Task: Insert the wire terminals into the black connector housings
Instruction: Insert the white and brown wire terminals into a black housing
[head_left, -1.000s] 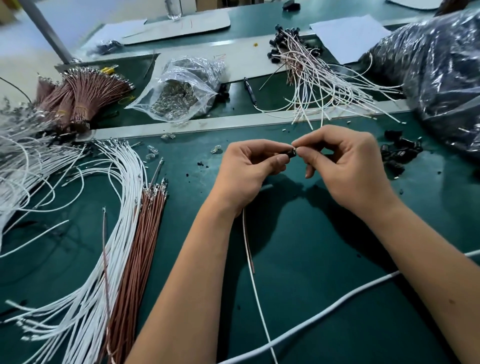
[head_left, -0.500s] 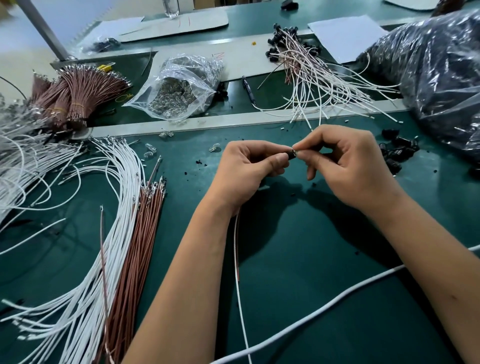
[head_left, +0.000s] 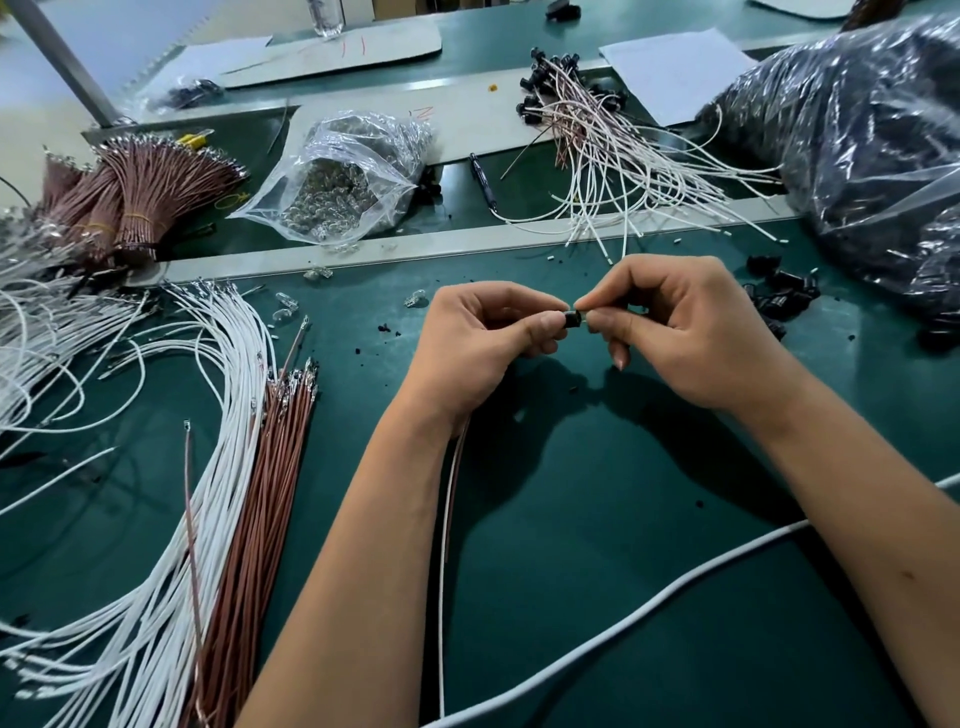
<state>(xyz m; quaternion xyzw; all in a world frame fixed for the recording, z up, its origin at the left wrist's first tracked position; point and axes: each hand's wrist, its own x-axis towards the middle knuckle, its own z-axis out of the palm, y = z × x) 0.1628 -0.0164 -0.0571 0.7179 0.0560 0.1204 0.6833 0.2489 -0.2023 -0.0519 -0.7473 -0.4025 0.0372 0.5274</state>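
My left hand (head_left: 483, 353) pinches a small black connector housing (head_left: 571, 318) between thumb and forefinger above the green mat. A white wire (head_left: 441, 545) and a brown wire (head_left: 453, 483) hang from under that hand toward me. My right hand (head_left: 685, 332) pinches the housing's right end with thumb and forefinger, where a small shiny bit shows between the fingertips. Loose white wires (head_left: 208, 467) and brown wires (head_left: 260, 493) with metal terminals lie to the left. Several spare black housings (head_left: 784, 299) sit to the right.
A clear bag of small clear parts (head_left: 343, 192) and bundled brown wires (head_left: 135, 202) lie beyond a grey rail (head_left: 415, 249). Finished wire assemblies (head_left: 613, 156) lie at the back right beside a large plastic bag (head_left: 883, 156). A thick white cable (head_left: 649, 603) crosses the near mat.
Both hands stay together at the housing, shifted slightly. The two hanging wires have swung left and now hang close together. More of the black housing shows between the fingertips.
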